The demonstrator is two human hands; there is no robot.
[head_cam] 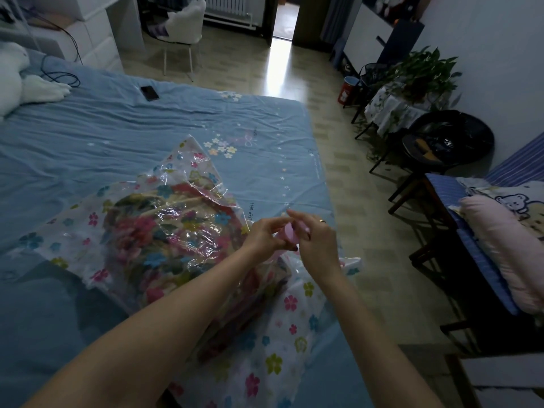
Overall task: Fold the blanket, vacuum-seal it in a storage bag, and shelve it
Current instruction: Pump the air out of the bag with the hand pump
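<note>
A clear storage bag (273, 343) printed with coloured flowers lies on the blue bed (103, 136). Inside it sits the folded floral blanket (153, 231), bulging under the plastic. At the bag's right edge, near the bed's side, both my hands meet on a small pink plastic piece (288, 231). My left hand (265, 235) pinches it from the left. My right hand (316, 240), with a ring on one finger, grips it from the right. Most of the pink piece is hidden between my fingers.
A black phone (149, 93) and a dark cable (59, 75) lie on the far part of the bed, beside a white plush toy (17, 78). Right of the bed are tiled floor, a plant (418, 75), a black round chair (447, 139) and folded bedding (506, 231).
</note>
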